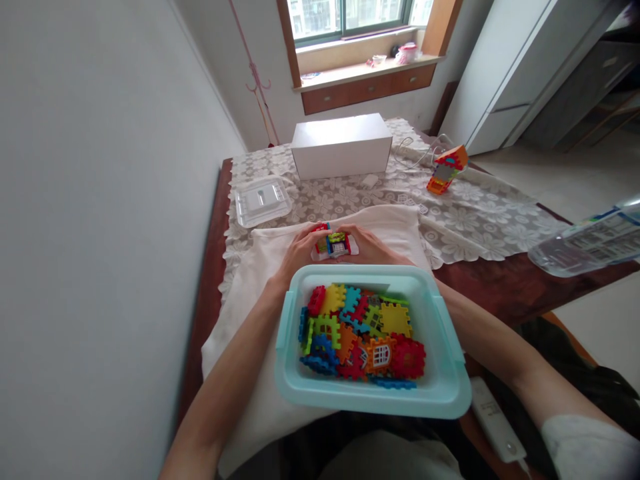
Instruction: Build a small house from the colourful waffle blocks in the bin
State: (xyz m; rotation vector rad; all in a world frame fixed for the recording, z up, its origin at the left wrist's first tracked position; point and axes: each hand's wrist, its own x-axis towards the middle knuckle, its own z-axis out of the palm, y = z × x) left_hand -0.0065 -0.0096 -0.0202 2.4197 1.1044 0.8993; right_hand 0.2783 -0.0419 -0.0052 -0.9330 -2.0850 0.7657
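Both hands, left hand [299, 252] and right hand [369, 245], grasp small block assembly [334, 245], mid-build; next piece likely comes from teal bin [445, 380].

A dark wooden table [505, 283] fills the middle of the frame, its left edge against the wall. A lace floral tablecloth [475, 213] covers its far part, and a cream cloth [395, 223] lies over the near centre. On the lace stand a white box [341, 145] at upper centre, a clear plastic lid [263, 200] to its lower left and a small colourful block house [446, 169] to the right. A turquoise bin [440, 390] of plastic blocks sits at the near edge.
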